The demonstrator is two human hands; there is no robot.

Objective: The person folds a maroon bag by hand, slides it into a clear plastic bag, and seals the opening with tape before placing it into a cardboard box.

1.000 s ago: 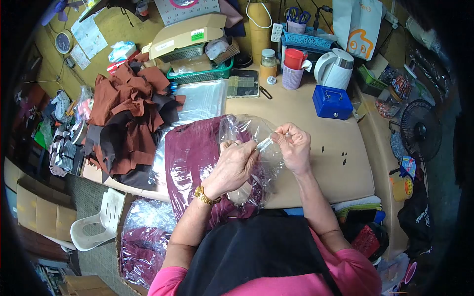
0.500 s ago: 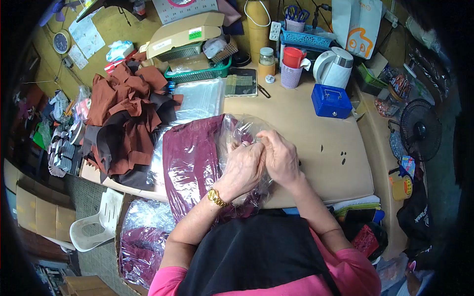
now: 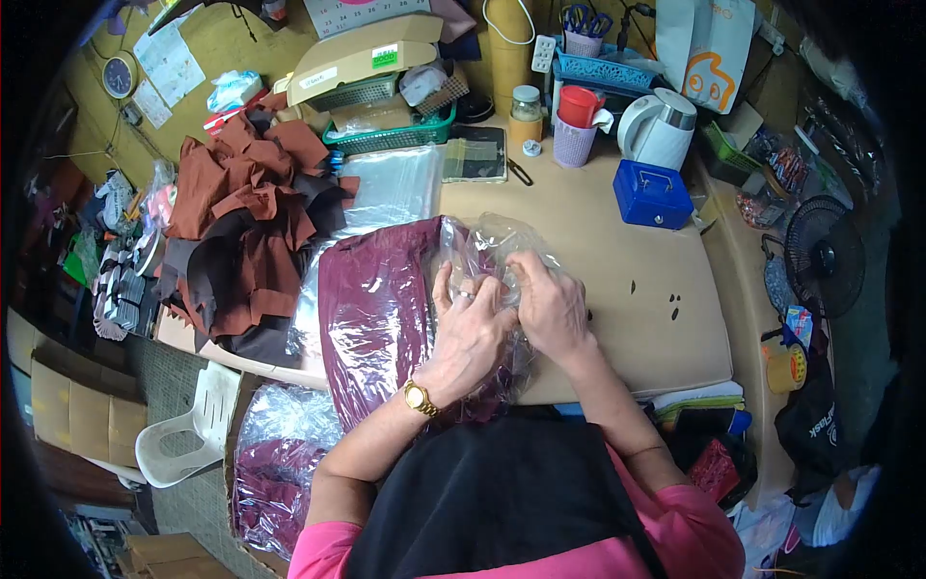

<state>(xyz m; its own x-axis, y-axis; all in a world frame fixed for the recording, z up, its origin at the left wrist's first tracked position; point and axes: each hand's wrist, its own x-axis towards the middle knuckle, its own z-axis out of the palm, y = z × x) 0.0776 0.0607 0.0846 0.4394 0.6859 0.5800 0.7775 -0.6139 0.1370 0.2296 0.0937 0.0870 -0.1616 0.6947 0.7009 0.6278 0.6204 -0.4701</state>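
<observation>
A maroon garment in a clear plastic bag (image 3: 376,318) lies on the padded table in front of me. My left hand (image 3: 470,333), with a ring and a gold wristwatch (image 3: 419,397), lies over the bag's right part, its bent fingers gripping the loose film. Close beside it, my right hand (image 3: 552,307) pinches the crumpled clear film near the bag's open-looking end. Its fingertips are partly hidden by the film and by the hand itself. Flat clear plastic bags (image 3: 395,188) lie beyond the garment.
Brown and black fabric pieces (image 3: 246,232) are heaped at left. A green basket (image 3: 391,133), blue cash box (image 3: 652,193), electric kettle (image 3: 661,130) and lilac cup (image 3: 572,145) stand at the back. Thread snips (image 3: 520,172) lie nearby. A box of bagged maroon garments (image 3: 280,473) stands below left.
My left hand's fingers have spread from a tight grip and moved slightly left over the film. My right hand has moved slightly apart from it, and the film above the hands has shifted.
</observation>
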